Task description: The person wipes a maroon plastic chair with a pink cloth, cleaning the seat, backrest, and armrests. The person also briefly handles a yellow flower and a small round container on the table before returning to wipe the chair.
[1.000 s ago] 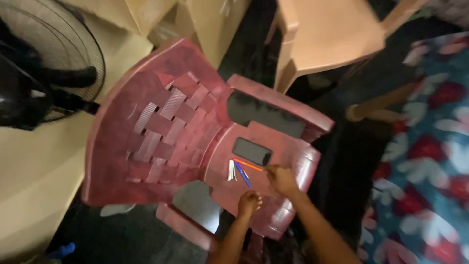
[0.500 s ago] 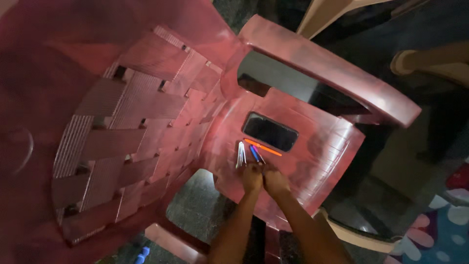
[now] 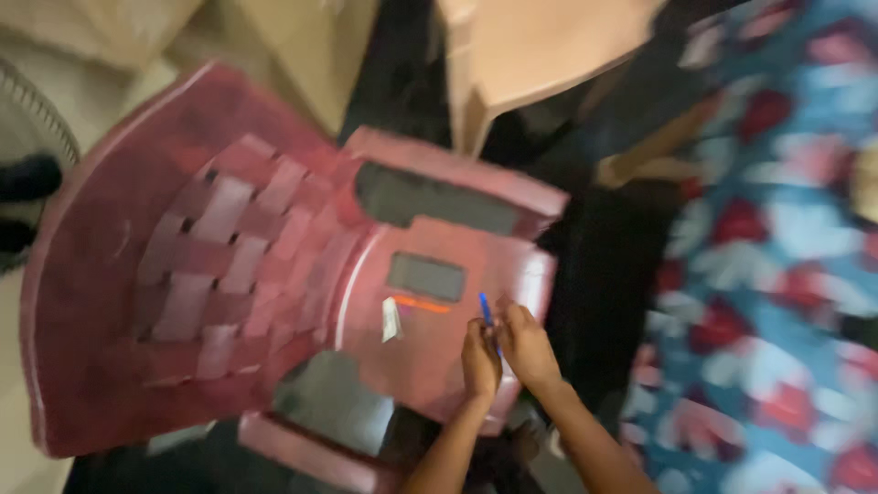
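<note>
We hold a blue pen (image 3: 486, 311) between both hands above the seat of a red plastic chair (image 3: 229, 265).

Going left to right, we first see part of a fan (image 3: 23, 183) at the left edge, then the chair's woven back. On its seat lie a pale, blurred cluster of small sticks (image 3: 390, 320), an orange pen (image 3: 421, 304) just beside them, and a dark phone (image 3: 426, 276) just above the orange pen. Next comes our left hand (image 3: 480, 359), fingers curled, pressed close against our right hand (image 3: 529, 348); the two together pinch the lower end of the blue pen, whose tip sticks up above the knuckles, near the seat's front right corner. A pale chair (image 3: 540, 46) stands beyond the red one, and a blue and red floral cloth (image 3: 759, 274) fills the right side. The picture is blurred, so we cannot tell which fingers do the gripping.
</note>
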